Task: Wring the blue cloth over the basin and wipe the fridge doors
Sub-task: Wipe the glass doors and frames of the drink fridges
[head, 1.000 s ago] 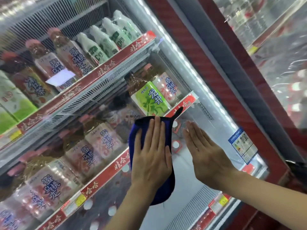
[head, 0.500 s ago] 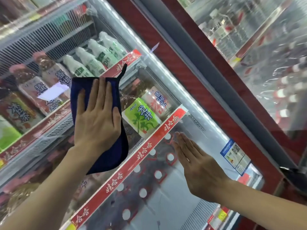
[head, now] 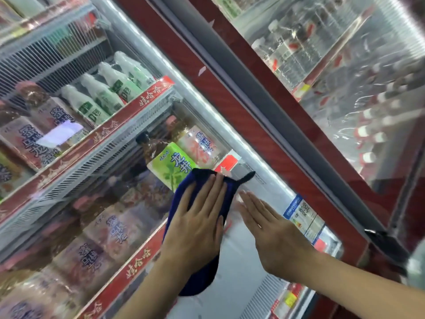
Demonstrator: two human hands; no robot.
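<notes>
The blue cloth [head: 184, 192] lies spread flat against the glass of the left fridge door [head: 96, 171]. My left hand [head: 197, 222] presses on it with the palm, fingers extended and close together. My right hand [head: 269, 231] rests flat on the same glass just to the right of the cloth, fingers straight, holding nothing. The cloth's lower end [head: 197, 282] hangs below my left wrist. No basin is in view.
Behind the glass stand shelves of bottled drinks [head: 103, 100] with red price rails [head: 135, 268]. A red door frame [head: 271, 125] with a grey seal runs diagonally. A second glass door [head: 358, 72] is at the right. A blue and white label [head: 301, 215] sticks near my right hand.
My left hand slid the cloth up and left across the glass, then back down and right beside my right hand. My right hand stayed flat on the glass.
</notes>
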